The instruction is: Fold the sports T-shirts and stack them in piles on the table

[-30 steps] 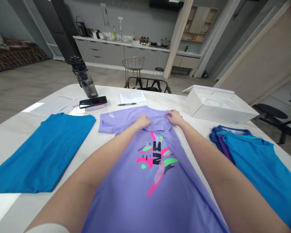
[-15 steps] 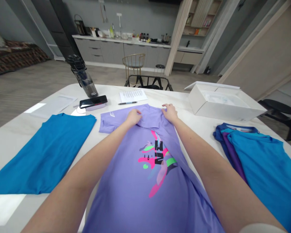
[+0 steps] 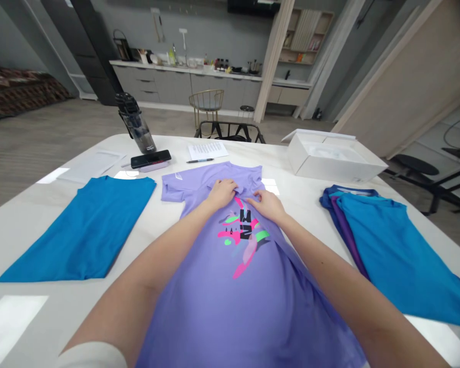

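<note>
A purple T-shirt point(image 3: 230, 291) with a bright pink, green and black print lies across the middle of the white table, its collar end away from me. Near the neckline, my left hand point(image 3: 223, 192) has its fingers closed on the purple fabric. To its right, my right hand point(image 3: 267, 205) pinches the shirt just above the print. Between the hands the fabric is bunched. On the left lies a folded blue shirt point(image 3: 88, 230). A stack topped by another blue shirt point(image 3: 394, 245) rests on the right.
At the table's point(image 3: 19, 225) back left are a bottle point(image 3: 140, 130), a phone point(image 3: 151, 159) and papers. Behind the purple shirt lie a printed sheet point(image 3: 207, 150) and a pen point(image 3: 200, 161). An open white box point(image 3: 331, 158) stands back right.
Both hands have moved from the shoulder area toward the print and closer together. The right-side sleeve area now lies flatter, and the view has shifted slightly.
</note>
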Demonstrator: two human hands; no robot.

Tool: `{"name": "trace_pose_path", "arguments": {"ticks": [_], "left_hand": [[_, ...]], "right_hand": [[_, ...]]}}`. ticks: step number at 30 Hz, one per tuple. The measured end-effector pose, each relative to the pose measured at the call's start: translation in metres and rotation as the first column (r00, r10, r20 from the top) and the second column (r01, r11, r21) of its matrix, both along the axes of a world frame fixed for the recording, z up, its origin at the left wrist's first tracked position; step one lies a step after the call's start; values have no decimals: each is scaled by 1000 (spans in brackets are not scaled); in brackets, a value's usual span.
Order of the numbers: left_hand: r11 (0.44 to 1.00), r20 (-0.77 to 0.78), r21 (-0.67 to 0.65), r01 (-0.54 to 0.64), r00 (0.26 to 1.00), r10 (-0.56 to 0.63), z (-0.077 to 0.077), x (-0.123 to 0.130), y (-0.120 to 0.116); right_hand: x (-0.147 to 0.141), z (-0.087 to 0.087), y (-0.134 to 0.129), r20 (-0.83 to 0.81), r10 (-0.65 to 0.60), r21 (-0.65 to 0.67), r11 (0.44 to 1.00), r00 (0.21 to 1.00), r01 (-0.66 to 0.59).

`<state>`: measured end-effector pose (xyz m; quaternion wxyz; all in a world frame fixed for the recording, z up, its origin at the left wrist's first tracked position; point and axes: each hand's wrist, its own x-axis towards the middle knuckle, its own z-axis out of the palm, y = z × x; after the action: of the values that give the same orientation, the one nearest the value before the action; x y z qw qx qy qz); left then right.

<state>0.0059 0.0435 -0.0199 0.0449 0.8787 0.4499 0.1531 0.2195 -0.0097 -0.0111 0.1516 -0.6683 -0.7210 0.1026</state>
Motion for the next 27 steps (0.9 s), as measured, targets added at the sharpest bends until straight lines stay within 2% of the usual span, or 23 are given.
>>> {"name": "trace_pose_path", "arguments": {"ticks": [4,6,8,11,14,16,20,22,25,27], "left_hand": [[1000,108,-16,18,994,-16,12,-19,-10],[999,87,-16,44,995,-43,20,-35,-16],[998,-3,-35,51,999,-51,26,-54,-24],[998,-182,-33,-50,982,44,30,-76,-39],[988,-193,-4,-155,970,151,29,-80,-58],[991,-130,-12,-132,983,129,28,-69,-70],[999,-42,-42,30,999,-32,26,-26,-94],[992,-32,-52,117,992,-119,24,-2,-106],[974,-51,-20,224,973,-224,17,30,-123],[958,-86,15,287,955,-285,11,46,-133]], "right_hand": [[-5,11,-34,45,47,-60,997,998,-45],[-9,16,-47,43,89,-101,991,995,-84],[-11,18,-59,47,119,-104,988,992,-113],[-8,18,-77,99,85,-75,994,991,-78],[4,16,-94,138,-15,-118,993,990,31],[14,15,-104,155,-73,-118,989,985,92],[26,17,-125,180,-117,-126,982,977,140],[29,18,-136,172,-80,-126,987,982,103],[34,18,-155,124,51,-121,992,991,-36],[41,17,-170,78,64,-118,992,995,-55]]}}
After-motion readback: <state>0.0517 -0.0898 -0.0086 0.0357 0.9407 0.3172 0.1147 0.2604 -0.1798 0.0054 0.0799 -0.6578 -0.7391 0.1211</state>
